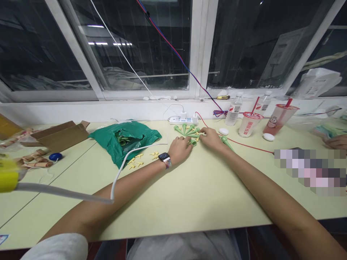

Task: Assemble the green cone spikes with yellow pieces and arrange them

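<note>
Several green cone-shaped plastic watering spikes [184, 129] lie fanned out on the table, with small yellow pieces at some of them. My left hand [179, 151], with a watch on its wrist, rests by the near side of the fan, its fingers bent onto one green spike [193, 142]. Right of the fan, my right hand [213, 140] has thumb and forefinger pinched together at a small yellow T-shaped piece, mostly hidden by the fingertips. Another green spike [226, 142] lies beyond my right wrist. Loose yellow T-shaped pieces [139, 163] are scattered left of my left hand.
A green plastic bag [108, 135] holding more spikes lies at left, near a cardboard box [61, 135]. A power strip [177, 120] sits behind the fan. Drink cups [248, 124] and bottles [233, 110] stand at right. A white cable [119, 173] crosses over my left forearm. Another person's hand [337, 142] appears far right.
</note>
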The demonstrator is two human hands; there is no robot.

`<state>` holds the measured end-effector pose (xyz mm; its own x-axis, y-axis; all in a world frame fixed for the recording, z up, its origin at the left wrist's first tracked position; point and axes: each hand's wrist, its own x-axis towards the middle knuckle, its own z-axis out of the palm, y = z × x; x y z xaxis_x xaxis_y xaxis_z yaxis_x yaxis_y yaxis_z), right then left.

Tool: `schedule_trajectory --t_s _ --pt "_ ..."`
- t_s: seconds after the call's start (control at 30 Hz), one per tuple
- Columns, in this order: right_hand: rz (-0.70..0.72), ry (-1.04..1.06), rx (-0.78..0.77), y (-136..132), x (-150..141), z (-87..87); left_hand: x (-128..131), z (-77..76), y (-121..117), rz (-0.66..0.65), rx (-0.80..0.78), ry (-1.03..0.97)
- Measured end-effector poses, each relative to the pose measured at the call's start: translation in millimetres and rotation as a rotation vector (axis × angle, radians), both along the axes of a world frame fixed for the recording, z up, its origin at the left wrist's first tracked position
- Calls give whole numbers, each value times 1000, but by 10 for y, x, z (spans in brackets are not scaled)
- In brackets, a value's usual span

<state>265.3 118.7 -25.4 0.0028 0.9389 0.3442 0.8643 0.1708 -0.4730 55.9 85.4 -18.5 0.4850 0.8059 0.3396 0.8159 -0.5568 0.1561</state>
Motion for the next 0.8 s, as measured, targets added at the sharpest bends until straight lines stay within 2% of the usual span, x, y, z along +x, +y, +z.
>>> schedule_trajectory --t_s 0.2,0.3,0.43,0.57,0.8 --pt "-15 -88 79 -250 260 173 -136 -14 -54 19 -21 -36" --pt "-108 -181 121 -473 474 248 -250 -7 -134 -30 -41 -57" --pt "-218 -260 38 -761 644 261 -432 50 -302 -90 -62 -88" --pt "-206 -311 12 -904 615 195 -599 103 -451 -105 -95 -124" --pt "-191 -380 -72 -890 513 151 -877 173 -666 -194 -109 -155"
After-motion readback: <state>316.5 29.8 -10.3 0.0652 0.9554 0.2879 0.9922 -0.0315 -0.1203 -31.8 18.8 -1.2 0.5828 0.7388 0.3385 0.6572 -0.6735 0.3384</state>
